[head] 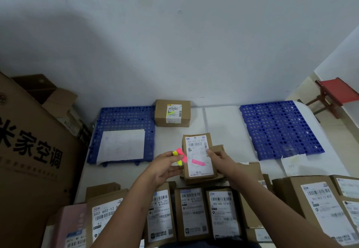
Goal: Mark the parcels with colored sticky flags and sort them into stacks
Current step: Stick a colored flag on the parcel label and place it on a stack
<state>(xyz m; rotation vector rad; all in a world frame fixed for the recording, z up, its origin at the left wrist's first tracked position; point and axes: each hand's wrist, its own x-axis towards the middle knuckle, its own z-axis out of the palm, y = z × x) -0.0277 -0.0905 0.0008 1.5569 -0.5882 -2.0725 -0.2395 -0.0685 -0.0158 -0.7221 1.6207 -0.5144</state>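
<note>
Progress is early, judging by the layout. One box (172, 113) with a yellow-green flag stands at the far edge of the surface (223, 131), beside the left mat (124, 119). The right mat (279, 129) carries no parcels. A row of parcels (191, 212) along the near edge appears unmarked.

The parcel in work (198, 155) sits at centre on other boxes, label up, with a pink flag (198, 162) stuck on the label. It probably still needs sorting to a stack.

The left hand (165, 168) pinches the flag pad (180, 156), pink and yellow, just left of the parcel. The right hand (221, 160) touches the parcel's right edge; whether it grips is unclear.
</note>
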